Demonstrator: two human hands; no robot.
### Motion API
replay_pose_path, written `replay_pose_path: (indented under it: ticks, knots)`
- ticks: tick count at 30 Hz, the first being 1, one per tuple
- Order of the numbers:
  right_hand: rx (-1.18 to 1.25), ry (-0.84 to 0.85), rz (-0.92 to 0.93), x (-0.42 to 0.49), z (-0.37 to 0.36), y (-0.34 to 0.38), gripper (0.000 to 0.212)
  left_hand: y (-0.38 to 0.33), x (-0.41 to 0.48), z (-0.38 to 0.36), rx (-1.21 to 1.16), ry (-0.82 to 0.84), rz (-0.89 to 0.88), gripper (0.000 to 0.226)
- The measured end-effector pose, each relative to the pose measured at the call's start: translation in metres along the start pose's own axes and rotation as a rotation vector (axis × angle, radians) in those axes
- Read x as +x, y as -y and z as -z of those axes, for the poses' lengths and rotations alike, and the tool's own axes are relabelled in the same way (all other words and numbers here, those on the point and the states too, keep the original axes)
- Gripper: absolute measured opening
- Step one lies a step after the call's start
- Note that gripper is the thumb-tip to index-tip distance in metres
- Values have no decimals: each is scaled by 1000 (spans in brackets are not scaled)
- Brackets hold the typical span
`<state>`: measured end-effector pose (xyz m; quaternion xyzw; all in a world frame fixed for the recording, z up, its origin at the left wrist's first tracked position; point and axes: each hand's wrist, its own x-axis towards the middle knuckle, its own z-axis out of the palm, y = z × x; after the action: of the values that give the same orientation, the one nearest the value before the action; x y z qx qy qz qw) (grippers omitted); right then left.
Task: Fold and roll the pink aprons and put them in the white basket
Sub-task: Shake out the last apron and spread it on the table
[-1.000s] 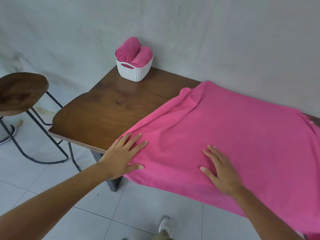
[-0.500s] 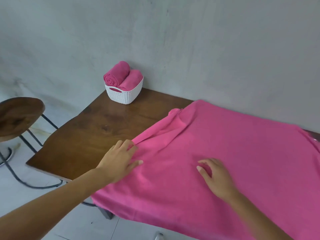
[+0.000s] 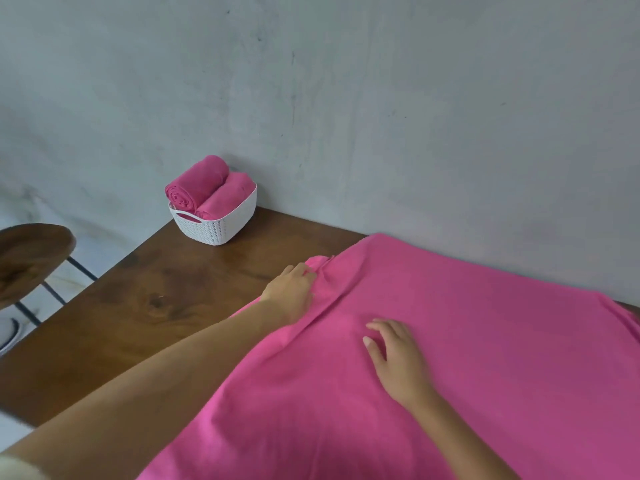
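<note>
A pink apron point(image 3: 485, 341) lies spread over the right part of the wooden surface point(image 3: 138, 306), its near edge running off the bottom of the view. Its far edge lies close to the grey wall point(image 3: 346, 98). At the apron's far left corner the cloth is bunched into a small gathered fold, and a long crease runs from there down toward the person.

The left hand point(image 3: 291, 294) lies at that gathered corner, its fingers held close together and bent, with their tips on the bunched cloth. It cannot be told whether they pinch the fold or only press on it. The left forearm crosses the bare wood and the apron's left edge.

The right hand point(image 3: 398, 362) rests palm down on the middle of the apron, fingers loosely spread and slightly bent, holding nothing.

The white basket point(image 3: 221, 226) stands at the far left corner of the surface, next to the wall and well apart from both hands. Two rolled aprons lie in it side by side: the left roll point(image 3: 197, 185) sits higher, its spiral end facing the camera, and the right roll point(image 3: 225, 197) lies lower beside it.

A wooden stool point(image 3: 31, 254) on dark metal legs stands to the left of the surface.
</note>
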<state>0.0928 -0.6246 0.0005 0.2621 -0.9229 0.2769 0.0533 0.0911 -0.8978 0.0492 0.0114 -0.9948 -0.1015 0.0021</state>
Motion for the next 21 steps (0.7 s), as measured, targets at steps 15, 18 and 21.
replay_pose_path:
  ticks: [15, 18, 21]
  knots:
    - [-50, -39, -15, 5, -20, -19, 33, -14, 86, 19, -161, -28, 304, 17]
    - [-51, -42, -21, 3, -18, -16, 33, -7, 92, 37, -279, -41, 334, 20]
    - [-72, -41, -31, 2, -17, -16, 32, 11, 94, 57, -427, -136, 300, 16]
